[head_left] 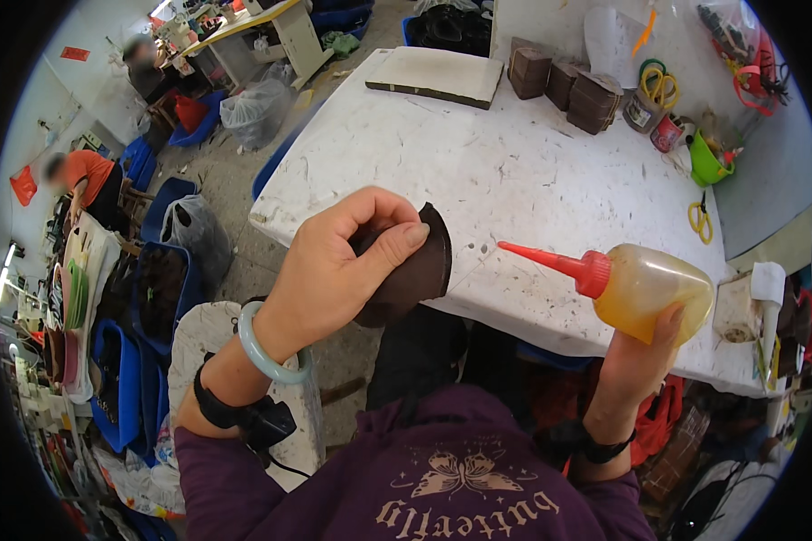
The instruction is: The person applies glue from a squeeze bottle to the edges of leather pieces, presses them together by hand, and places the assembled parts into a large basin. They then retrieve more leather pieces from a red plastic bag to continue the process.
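Between the thumb and fingers of my left hand (pixel 343 261) is a dark brown curved piece of sheet material (pixel 415 278), perhaps leather, held up by the table's near edge. Part of it is hidden behind that hand. My right hand (pixel 642 361) is wrapped round a squeeze bottle (pixel 654 288) of yellow liquid with a long red nozzle. The bottle lies tilted on its side in the air, its nozzle tip pointing left toward the brown piece but apart from it.
A white worktable (pixel 361 153) spans the middle. On it are a white-topped slab (pixel 438 74), stacks of brown pieces (pixel 594 99), a green cup (pixel 711 160) and yellow-handled scissors (pixel 700 222). Blue bins (pixel 117 383) stand at left. A person in orange (pixel 90 176) bends beyond them.
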The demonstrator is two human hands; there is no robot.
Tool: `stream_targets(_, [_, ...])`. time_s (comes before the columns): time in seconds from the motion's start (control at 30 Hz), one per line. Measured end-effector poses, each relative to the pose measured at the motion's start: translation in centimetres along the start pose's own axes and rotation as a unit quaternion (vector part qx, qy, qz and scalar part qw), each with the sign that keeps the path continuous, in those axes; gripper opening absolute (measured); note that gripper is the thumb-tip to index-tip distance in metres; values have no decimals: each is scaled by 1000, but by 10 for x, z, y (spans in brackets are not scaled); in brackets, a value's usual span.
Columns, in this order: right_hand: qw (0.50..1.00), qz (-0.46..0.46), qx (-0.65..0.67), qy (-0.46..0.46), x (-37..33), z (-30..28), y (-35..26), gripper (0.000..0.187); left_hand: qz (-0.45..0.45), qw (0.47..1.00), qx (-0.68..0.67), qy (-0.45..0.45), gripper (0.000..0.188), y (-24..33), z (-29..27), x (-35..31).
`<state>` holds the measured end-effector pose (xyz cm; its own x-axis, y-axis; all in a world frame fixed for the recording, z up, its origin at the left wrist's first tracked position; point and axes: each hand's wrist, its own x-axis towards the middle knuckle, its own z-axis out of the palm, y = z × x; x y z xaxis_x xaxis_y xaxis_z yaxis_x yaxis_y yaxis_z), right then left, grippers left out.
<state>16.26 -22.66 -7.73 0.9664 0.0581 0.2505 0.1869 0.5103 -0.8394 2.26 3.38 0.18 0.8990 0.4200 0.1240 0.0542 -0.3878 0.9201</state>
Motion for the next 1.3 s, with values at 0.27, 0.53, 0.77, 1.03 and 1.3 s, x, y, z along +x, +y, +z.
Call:
stream_targets(0.27, [987, 95, 128, -26, 5, 16, 4, 45, 16, 994, -18, -103, 60, 0, -8, -1])
stream_targets(0.53, [981, 114, 154, -38, 9, 22, 0, 45, 38, 992, -18, -117, 22, -3, -9, 3])
stream_targets(0.77, [990, 48, 114, -70, 17, 23, -6, 45, -82, 979, -57, -180, 24, -3, -6, 7])
stream_targets(1.03, [994, 27, 65, -83, 10, 22, -7, 46, -187, 941, -105, -261, 30, 12, -8, 7])
stream_targets(1.3, [994, -9, 40, -103, 9, 23, 0, 50, -228, 913, -86, -327, 32, 24, -14, 10])
